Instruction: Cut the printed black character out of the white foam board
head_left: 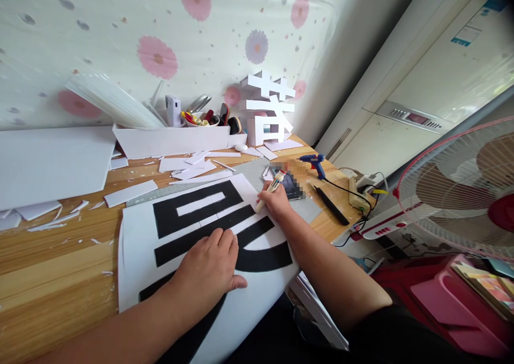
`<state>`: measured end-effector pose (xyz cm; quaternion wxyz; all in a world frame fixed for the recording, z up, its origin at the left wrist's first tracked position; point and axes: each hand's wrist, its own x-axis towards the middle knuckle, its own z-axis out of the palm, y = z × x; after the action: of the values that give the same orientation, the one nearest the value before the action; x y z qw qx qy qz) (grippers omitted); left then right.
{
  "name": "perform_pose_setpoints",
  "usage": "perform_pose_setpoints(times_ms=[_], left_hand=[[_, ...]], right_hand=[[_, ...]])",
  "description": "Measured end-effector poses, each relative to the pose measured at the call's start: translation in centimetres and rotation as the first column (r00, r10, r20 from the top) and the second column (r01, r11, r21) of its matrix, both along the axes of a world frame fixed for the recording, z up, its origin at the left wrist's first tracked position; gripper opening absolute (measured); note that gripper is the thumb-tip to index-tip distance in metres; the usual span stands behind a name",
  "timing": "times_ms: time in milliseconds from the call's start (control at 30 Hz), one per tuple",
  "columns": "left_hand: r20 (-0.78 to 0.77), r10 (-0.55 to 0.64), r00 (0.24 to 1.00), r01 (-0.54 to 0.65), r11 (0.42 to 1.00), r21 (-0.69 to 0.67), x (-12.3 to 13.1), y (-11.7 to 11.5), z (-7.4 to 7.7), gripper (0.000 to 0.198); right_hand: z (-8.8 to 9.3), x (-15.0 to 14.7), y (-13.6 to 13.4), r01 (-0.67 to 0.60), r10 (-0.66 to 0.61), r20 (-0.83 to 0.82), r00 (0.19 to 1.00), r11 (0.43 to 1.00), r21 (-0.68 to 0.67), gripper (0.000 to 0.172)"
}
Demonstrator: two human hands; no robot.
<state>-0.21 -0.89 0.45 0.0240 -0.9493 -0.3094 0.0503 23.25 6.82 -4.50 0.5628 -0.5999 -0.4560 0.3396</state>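
Observation:
A large white sheet [138, 230] printed with thick black strokes lies on the wooden table [52, 257]. My left hand [209, 270] rests flat on the sheet, fingers stretched over a black stroke, pressing it down. My right hand [275, 201] is closed around a pen-like tool [268, 190] with a multi-coloured top; its tip touches the sheet's right edge by a black stroke. A white strip [201, 204] lies inside the upper black shape.
White foam offcuts [193, 166] and a big white board [48, 163] litter the back of the table. A white 3D character [269, 110] stands by the wall. A blue glue gun [315, 163], a black strip [331, 206] and cables lie right. A fan [461, 192] stands beside the table.

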Motion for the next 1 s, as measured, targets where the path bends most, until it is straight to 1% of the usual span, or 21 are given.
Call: perform_pose_setpoints(times_ms=[100, 200, 233, 333, 400, 500, 667, 800, 900, 1000], left_hand=[[-0.057, -0.071, 0.996, 0.073, 0.997, 0.027, -0.1, -0.5, -0.6, 0.065], [-0.097, -0.089, 0.991, 0.092, 0.996, 0.021, 0.0, -1.0, -0.9, 0.06], [-0.101, -0.085, 0.991, 0.087, 0.996, 0.017, 0.0, -1.1, -0.9, 0.06], [-0.09, -0.073, 0.993, 0.075, 0.997, 0.019, 0.1, -1.3, -0.6, 0.061], [-0.079, -0.072, 0.994, 0.074, 0.997, 0.023, 0.1, -1.3, -0.4, 0.062], [-0.063, -0.093, 0.994, 0.095, 0.995, 0.021, 0.1, -1.3, -0.4, 0.06], [-0.03, -0.099, 0.995, 0.099, 0.995, 0.003, -0.1, -1.5, -0.7, 0.059], [-0.03, -0.107, 0.994, 0.107, 0.994, -0.017, -0.2, -1.4, -0.5, 0.06], [-0.049, -0.107, 0.993, 0.106, 0.994, -0.023, -0.2, -1.4, -0.2, 0.059], [-0.048, -0.108, 0.993, 0.106, 0.994, -0.037, -0.2, -1.4, 0.1, 0.057]], right_hand=[[0.8, -0.4, -0.2, 0.033, -0.032, -0.035, 0.999, 0.999, 0.022, 0.023], [2.1, -1.8, -1.1, 0.076, -0.07, -0.09, 0.993, 0.996, 0.056, 0.026], [2.5, -2.6, -1.6, 0.064, -0.057, -0.108, 0.992, 0.996, 0.057, 0.026], [3.3, -5.2, -3.3, -0.066, 0.066, -0.125, 0.99, 0.998, -0.002, 0.029], [3.2, -6.6, -4.2, -0.101, 0.097, -0.091, 0.991, 0.994, -0.045, 0.03], [2.7, -7.5, -4.9, -0.077, 0.075, -0.038, 0.996, 0.996, -0.054, 0.03], [2.3, -7.4, -5.0, -0.098, 0.102, 0.061, 0.993, 0.993, -0.061, 0.031], [2.1, -7.6, -5.0, -0.106, 0.113, 0.126, 0.985, 0.992, -0.062, 0.031], [1.9, -7.4, -4.9, -0.082, 0.091, 0.153, 0.984, 0.994, -0.066, 0.03], [1.8, -6.6, -4.7, -0.044, 0.054, 0.158, 0.986, 0.997, -0.066, 0.029]])
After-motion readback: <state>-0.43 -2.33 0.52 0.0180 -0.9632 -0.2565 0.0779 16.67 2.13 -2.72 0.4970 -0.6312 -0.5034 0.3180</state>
